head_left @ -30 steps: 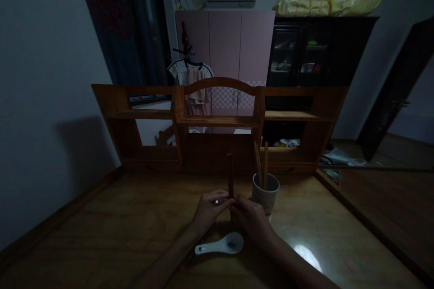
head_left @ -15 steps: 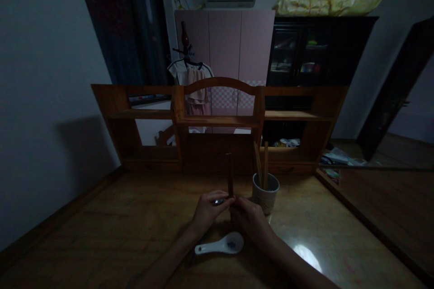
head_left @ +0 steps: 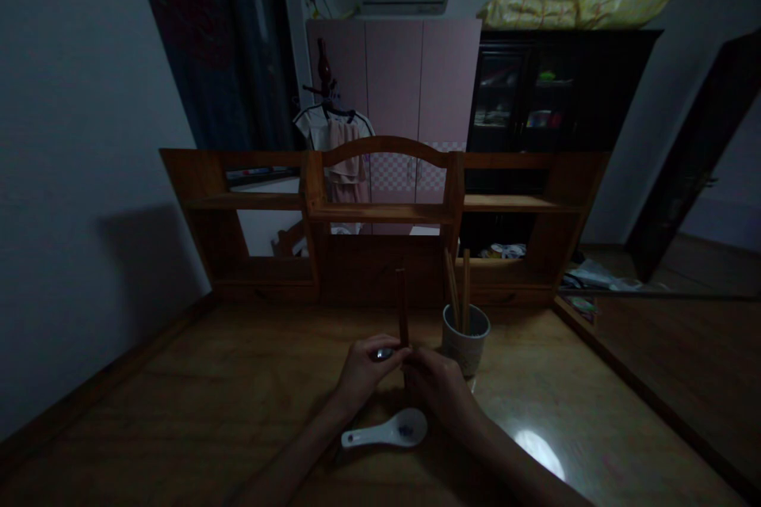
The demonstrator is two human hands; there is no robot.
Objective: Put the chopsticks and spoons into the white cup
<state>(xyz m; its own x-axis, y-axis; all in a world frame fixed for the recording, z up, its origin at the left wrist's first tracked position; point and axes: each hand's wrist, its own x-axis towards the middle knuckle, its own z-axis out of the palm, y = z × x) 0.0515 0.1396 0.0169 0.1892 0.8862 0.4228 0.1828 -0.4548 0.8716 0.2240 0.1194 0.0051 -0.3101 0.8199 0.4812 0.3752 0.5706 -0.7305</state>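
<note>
My left hand (head_left: 364,372) and my right hand (head_left: 438,386) meet over the middle of the wooden desk (head_left: 208,404). Both are closed around the lower end of upright brown chopsticks (head_left: 403,309), which stand on end between them. Something small and shiny shows at my left fingertips; I cannot make out what it is. A white ceramic spoon (head_left: 386,432) lies on the desk just below my hands. A pale cup (head_left: 465,342) with two more chopsticks (head_left: 459,297) stands right of my right hand.
A wooden shelf unit (head_left: 380,210) runs along the back of the desk. A wall closes the left side. Behind stand a pink wardrobe (head_left: 395,79), a dark cabinet (head_left: 552,87) and a clothes rack (head_left: 333,127). The room is dim.
</note>
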